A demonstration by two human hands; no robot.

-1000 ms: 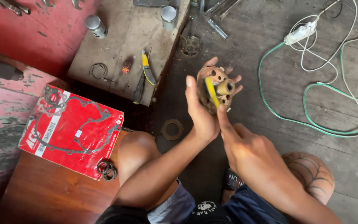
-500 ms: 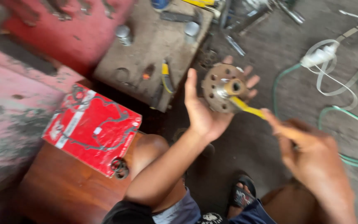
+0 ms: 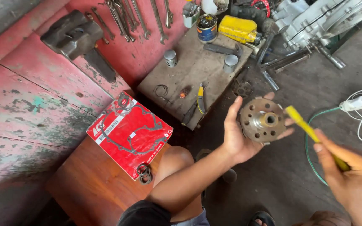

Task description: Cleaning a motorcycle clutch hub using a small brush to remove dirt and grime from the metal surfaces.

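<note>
Workshop floor of grey concrete, red gasket pack [image 3: 129,134] at lower left: centre frame, left hand [image 3: 237,136] cups a round holed metal hub [image 3: 263,121], while right hand [image 3: 355,180] at lower right grips a yellow tool [image 3: 311,134], tip just beside the hub's rim.

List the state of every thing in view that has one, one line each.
Left hand: open-palmed, cradling the disc.
Round rusty perforated metal disc: held face up, centre bore open.
Right hand: closed around the tool.
Yellow-handled tool: tilted, tip beside the disc's rim.
Red flat gasket pack: lying flat, sealed.
</note>
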